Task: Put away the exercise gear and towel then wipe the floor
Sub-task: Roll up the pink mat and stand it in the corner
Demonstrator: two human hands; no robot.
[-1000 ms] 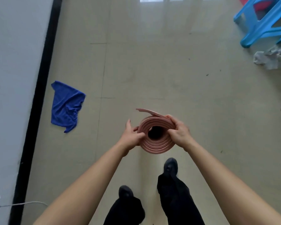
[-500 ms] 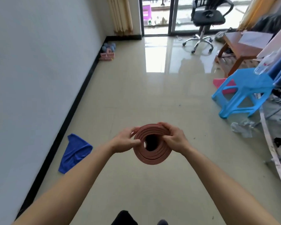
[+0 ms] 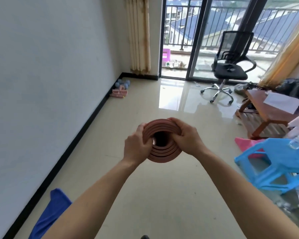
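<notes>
Both hands held the rolled exercise band (image 3: 162, 145) in front of the chest, well above the floor (image 3: 162, 204): the left hand (image 3: 136, 147) clenched on its left edge, the right hand (image 3: 186, 140) clamped over its upper right. The coil looked loosely wound, so a slackened grip would likely let it spring open and unroll. The blue towel (image 3: 50, 214) lay on the floor by the wall, near enough to the feet to be a slipping risk. No storage container was visible; dumbbells (image 3: 122, 83) sat in the far corner.
</notes>
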